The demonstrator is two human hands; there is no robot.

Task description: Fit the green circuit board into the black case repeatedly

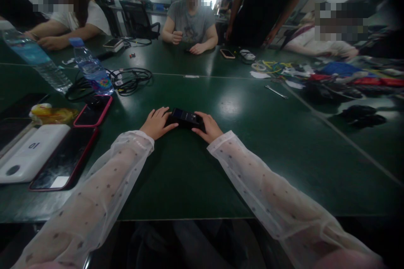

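Note:
On the green table in front of me lies a small black device with a lit screen (184,117). My left hand (158,122) holds its left end between thumb and forefinger, the other fingers stretched out on the tabletop. Around the right end, my right hand (208,127) has its thumb at the near side and its fingertips at the far top edge. Both forearms wear sheer white sleeves with dark stars. The device's lower face is hidden.
To the left are a white power bank (33,151), a red-edged phone (66,157), a pink-cased phone (94,111), two water bottles (94,71) and coiled black cables (135,80). A wrench (276,91) and a pile of cables (344,73) lie right. Other people are around the table.

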